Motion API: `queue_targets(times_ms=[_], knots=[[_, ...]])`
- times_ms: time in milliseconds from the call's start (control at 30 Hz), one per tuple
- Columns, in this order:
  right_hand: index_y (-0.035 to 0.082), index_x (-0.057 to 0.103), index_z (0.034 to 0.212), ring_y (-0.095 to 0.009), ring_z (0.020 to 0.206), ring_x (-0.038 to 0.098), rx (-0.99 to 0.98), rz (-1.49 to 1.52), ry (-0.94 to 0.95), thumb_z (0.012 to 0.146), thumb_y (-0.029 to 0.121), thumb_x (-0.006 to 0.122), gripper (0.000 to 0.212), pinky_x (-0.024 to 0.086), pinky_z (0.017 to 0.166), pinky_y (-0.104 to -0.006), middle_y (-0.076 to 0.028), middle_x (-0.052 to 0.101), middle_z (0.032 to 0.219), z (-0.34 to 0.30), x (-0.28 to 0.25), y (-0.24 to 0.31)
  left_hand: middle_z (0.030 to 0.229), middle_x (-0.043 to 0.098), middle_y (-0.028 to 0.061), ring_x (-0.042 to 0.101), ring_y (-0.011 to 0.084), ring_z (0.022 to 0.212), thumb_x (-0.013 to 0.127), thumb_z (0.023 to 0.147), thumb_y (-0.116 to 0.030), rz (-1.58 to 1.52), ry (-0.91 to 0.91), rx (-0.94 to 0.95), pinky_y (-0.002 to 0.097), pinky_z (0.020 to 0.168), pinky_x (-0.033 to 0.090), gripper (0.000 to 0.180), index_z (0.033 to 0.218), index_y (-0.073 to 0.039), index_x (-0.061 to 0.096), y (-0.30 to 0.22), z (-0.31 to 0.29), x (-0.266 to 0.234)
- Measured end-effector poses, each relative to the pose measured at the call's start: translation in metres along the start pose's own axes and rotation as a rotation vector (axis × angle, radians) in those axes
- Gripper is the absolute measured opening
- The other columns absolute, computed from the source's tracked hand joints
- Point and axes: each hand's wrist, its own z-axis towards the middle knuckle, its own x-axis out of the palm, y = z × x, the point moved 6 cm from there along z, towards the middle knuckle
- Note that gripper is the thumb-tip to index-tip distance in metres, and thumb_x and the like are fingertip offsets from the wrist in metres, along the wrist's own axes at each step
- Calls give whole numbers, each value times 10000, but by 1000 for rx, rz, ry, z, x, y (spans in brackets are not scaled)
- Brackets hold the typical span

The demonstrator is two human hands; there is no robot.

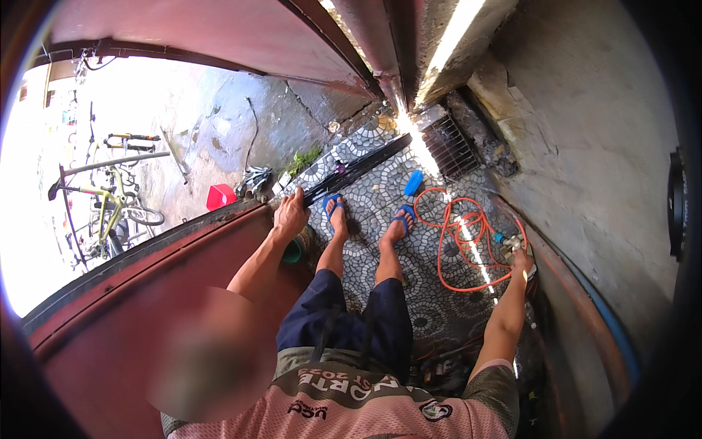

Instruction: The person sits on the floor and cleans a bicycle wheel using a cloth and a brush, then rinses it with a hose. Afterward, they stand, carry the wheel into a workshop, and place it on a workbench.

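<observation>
My left hand [292, 214] is closed over the end edge of a red metal gate panel [183, 293] on the left. Over at the right wall, my right hand [521, 261] has its fingers around a pale metal tap [512, 247], partly hidden by the hand. A teal hose connector [499, 238] sits beside it. Loose coils of an orange hose [479, 219] lie on the pebble-patterned floor, running up close to that hand. Below my left hand stands a green bucket [294, 251], half covered by the gate.
A dark metal track [358, 170] crosses the floor ahead of my blue sandals. Past it are a drain grate [450, 148] and a blue brush-like object [414, 183]. Outside the gate stand a red container [221, 196] and a yellow-green bicycle [113, 205]. A concrete wall [607, 146] rises at right.
</observation>
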Motion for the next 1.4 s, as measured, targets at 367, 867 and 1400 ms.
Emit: queue_targets(times_ms=[367,867,1400], knots=[[49,724,1326,-450,1188,710,-420,-905,-127,1018,318,678,411,570,1003,-553,-273,737,1259,-87,4,65,1208,696,213,639,430,1218,794,859,-176,-22,-39,0,498,1051,516,607,1375,-44,503,8,-4,7],[55,658,1374,-332,1073,680,-79,431,249,883,369,870,620,543,992,-486,-166,716,1256,-11,41,93,1116,685,209,644,432,1113,713,871,-68,-183,-197,-4,525,967,517,479,1315,-42,533,35,-7,7],[138,669,1289,-455,1076,707,-1555,-1287,569,850,317,825,499,571,885,-575,-194,727,1163,-610,427,193,1483,563,282,510,453,1429,622,893,-86,-429,-478,214,562,1202,405,630,1513,-28,529,88,21,-52]])
